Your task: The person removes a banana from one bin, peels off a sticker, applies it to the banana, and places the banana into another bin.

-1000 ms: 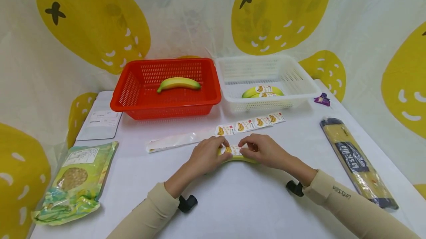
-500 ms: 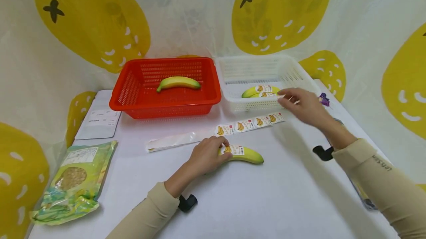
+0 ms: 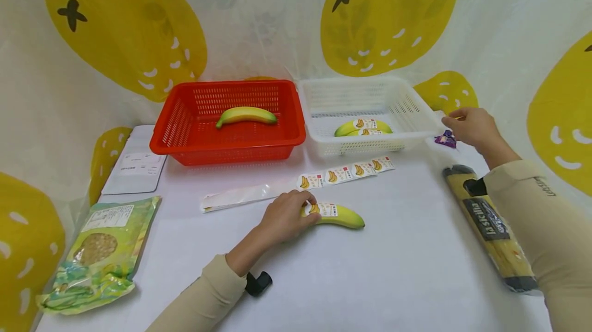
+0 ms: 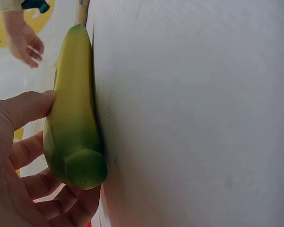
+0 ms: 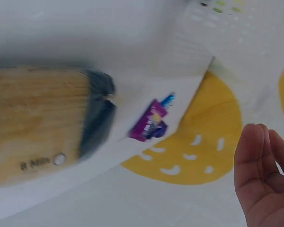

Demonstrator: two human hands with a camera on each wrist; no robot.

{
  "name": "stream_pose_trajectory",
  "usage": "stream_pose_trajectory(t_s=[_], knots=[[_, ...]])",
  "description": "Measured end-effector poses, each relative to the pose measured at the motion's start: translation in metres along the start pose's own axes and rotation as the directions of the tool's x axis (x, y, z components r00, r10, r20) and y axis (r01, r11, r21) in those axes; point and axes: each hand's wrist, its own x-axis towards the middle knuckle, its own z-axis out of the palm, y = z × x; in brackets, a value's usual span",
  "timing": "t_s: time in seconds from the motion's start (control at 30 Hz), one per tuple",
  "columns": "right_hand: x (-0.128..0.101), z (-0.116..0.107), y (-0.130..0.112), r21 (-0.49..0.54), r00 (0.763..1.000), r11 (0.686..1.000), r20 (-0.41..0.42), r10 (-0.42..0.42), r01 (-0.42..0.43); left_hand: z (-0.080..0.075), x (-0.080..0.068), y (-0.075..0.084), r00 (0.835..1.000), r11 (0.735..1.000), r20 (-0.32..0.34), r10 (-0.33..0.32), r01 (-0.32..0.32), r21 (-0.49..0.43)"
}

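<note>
On the white table lies a yellow-green banana (image 3: 349,217) with a label sticker (image 3: 329,210) on its upper side. My left hand (image 3: 287,216) holds its left end between thumb and fingers. In the left wrist view the banana (image 4: 75,104) shows its green tip close to the camera. My right hand (image 3: 474,129) hovers beside the right front corner of the white basket (image 3: 374,143), above a small purple wrapped packet (image 3: 446,139). Its fingers are loosely bent, with nothing seen between them, as the right hand (image 4: 26,42) also appears in the left wrist view.
A sticker strip (image 3: 250,197) lies behind the banana. The red basket (image 3: 231,153) has one banana (image 3: 247,114); the white one has labelled bananas (image 3: 363,127). A pasta pack (image 3: 490,224) lies right; a green bag (image 3: 99,250) and white pouch (image 3: 136,167) lie left.
My right hand has let go of the banana's right end and swung up and right, past the white basket's front, to its right corner. The left hand has stayed on the banana.
</note>
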Motion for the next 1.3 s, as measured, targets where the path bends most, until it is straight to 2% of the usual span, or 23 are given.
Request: stream_pose_trajectory(t_s=[0.1,0.3,0.77,0.9,1.07,1.2,1.3], knots=[[0.005,0.007,0.009,0.038,0.998,0.999,0.043,0.037,-0.039,0.0,0.0,-0.001,1.0,1.0,-0.001,0.0,0.0,0.002],[0.012,0.016,0.015,0.144,0.995,0.988,0.086,0.047,-0.059,-0.001,0.001,-0.003,1.0,1.0,0.009,-0.016,0.016,0.0],[0.012,0.025,0.021,0.238,0.998,0.969,0.046,0.052,-0.062,-0.003,0.0,-0.004,0.999,0.998,0.022,-0.025,0.026,-0.05],[0.013,0.026,0.024,0.249,0.997,0.965,0.043,0.071,-0.079,-0.007,0.002,-0.003,1.0,0.996,0.0,-0.014,0.014,-0.091],[0.014,0.028,0.027,0.255,0.995,0.962,0.034,0.095,-0.101,-0.024,0.007,0.006,0.997,0.99,-0.072,0.007,-0.017,-0.139],[0.014,0.03,0.027,0.253,0.995,0.962,0.03,0.098,-0.102,-0.051,0.018,0.02,0.995,0.978,-0.096,0.008,-0.028,-0.205],[0.015,0.031,0.027,0.265,0.997,0.961,0.019,0.077,-0.079,-0.073,0.031,0.03,0.993,0.971,-0.118,0.005,-0.033,-0.238]])
